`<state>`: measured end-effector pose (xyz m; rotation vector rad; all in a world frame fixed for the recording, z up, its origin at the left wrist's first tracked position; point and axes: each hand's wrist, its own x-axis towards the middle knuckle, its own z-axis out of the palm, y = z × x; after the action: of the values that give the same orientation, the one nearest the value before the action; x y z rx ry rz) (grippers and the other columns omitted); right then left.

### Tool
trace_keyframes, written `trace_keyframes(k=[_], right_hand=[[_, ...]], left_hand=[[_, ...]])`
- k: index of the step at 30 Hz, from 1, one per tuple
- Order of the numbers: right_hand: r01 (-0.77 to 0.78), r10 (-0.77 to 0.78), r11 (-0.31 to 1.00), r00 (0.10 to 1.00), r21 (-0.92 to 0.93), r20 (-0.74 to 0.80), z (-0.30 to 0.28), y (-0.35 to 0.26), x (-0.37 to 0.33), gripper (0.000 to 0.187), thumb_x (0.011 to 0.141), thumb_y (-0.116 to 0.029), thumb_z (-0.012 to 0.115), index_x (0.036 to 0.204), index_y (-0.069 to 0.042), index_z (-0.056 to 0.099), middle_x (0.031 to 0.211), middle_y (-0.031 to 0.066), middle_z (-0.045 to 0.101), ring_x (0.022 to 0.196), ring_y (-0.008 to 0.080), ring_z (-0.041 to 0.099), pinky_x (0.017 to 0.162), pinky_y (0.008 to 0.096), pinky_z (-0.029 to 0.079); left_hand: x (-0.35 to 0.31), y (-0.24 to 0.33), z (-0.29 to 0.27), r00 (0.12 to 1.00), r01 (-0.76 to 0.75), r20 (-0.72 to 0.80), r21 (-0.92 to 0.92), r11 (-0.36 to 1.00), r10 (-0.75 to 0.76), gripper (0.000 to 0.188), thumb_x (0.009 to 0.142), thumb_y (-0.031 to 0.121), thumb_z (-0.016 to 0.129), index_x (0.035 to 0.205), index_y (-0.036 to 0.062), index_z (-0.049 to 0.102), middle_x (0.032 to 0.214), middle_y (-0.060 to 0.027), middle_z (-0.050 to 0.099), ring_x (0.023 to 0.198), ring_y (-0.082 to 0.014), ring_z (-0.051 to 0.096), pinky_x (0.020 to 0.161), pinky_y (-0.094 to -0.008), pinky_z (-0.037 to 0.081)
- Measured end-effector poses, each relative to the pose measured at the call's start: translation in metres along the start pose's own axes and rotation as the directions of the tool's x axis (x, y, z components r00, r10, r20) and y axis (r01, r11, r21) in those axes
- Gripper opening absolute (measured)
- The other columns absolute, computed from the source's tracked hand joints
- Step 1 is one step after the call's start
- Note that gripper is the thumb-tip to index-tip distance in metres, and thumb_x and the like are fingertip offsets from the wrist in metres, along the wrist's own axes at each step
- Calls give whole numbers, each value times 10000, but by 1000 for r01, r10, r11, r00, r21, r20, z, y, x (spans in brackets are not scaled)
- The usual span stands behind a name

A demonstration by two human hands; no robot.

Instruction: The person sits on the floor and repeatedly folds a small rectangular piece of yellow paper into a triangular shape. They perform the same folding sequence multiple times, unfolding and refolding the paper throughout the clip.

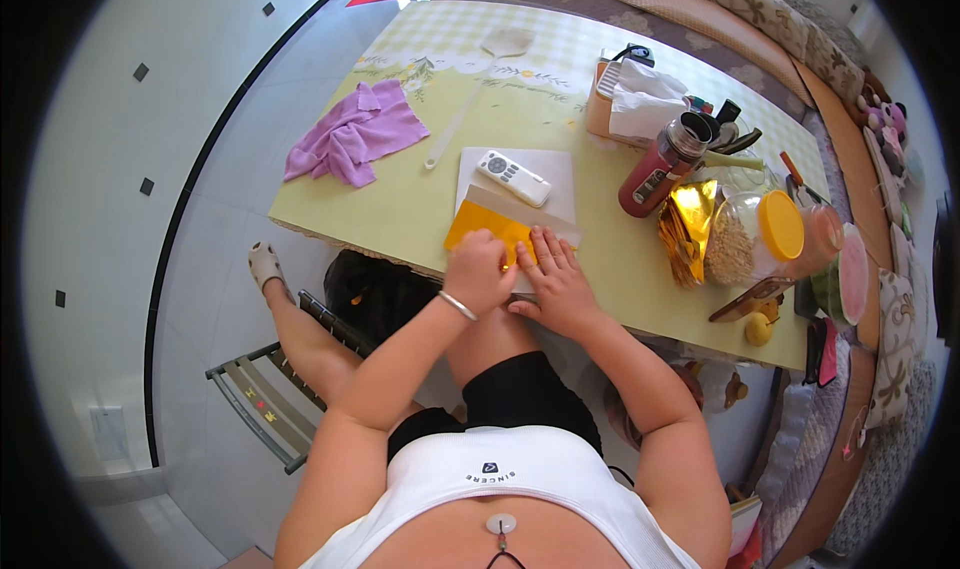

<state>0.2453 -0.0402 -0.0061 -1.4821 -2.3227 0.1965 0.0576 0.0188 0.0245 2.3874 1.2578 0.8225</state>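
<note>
A sheet of gold paper (pixel 480 227) with a pale band along its far edge lies near the table's front edge, partly on a white sheet (pixel 562 174). My left hand (pixel 480 272), with a silver bangle at the wrist, is closed and rests on the gold paper; whatever its fingers may hold is hidden. Beside it, my right hand (pixel 558 284) lies flat with fingers stretched out across the paper's right part. Just beyond the paper, a white remote control (pixel 514 177) lies on the white sheet.
On the table (pixel 390 214) are a purple cloth (pixel 358 134), a long-handled white swatter (pixel 460 119), a tissue box (pixel 600 117), a dark red flask (pixel 655 174), a stack of gold foil (pixel 688 229) and a yellow-lidded jar (pixel 745 239). A folding stool (pixel 255 399) stands at left.
</note>
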Motion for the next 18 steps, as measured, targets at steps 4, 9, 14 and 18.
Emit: trace_keyframes(k=[4,9,14,18], right_hand=[[74,-72,997,994,-13,88,-15,-2,1,846,801,-590,732,1537,-287,446,1631,301,218,1521,481,189,1240,528,146],[119,-130,990,976,74,175,-29,10,2,720,814,-529,755,1475,-345,533,1630,305,216,1524,479,185,1234,534,170],[231,-246,950,968,211,46,-42,43,8,433,850,-341,772,1265,-234,715,1521,244,454,1464,424,352,1192,517,286],[63,-46,883,998,464,-49,-26,32,3,229,832,-215,787,1026,-96,758,1331,171,643,1292,355,575,1038,419,490]], left_hand=[[-2,-41,-46,953,-294,99,90,951,285,170,698,53,683,866,71,657,964,-116,622,950,-324,603,878,-451,476],[6,-56,-63,818,-575,202,224,787,539,217,720,86,665,937,77,664,1031,-91,634,1036,-295,609,976,-435,448],[2,-55,-46,746,-663,280,229,713,604,157,770,133,645,915,78,672,928,-58,659,931,-256,636,902,-401,485],[-8,-42,-30,836,-537,163,47,843,524,189,750,88,705,938,75,694,885,-62,671,845,-257,637,812,-382,512]])
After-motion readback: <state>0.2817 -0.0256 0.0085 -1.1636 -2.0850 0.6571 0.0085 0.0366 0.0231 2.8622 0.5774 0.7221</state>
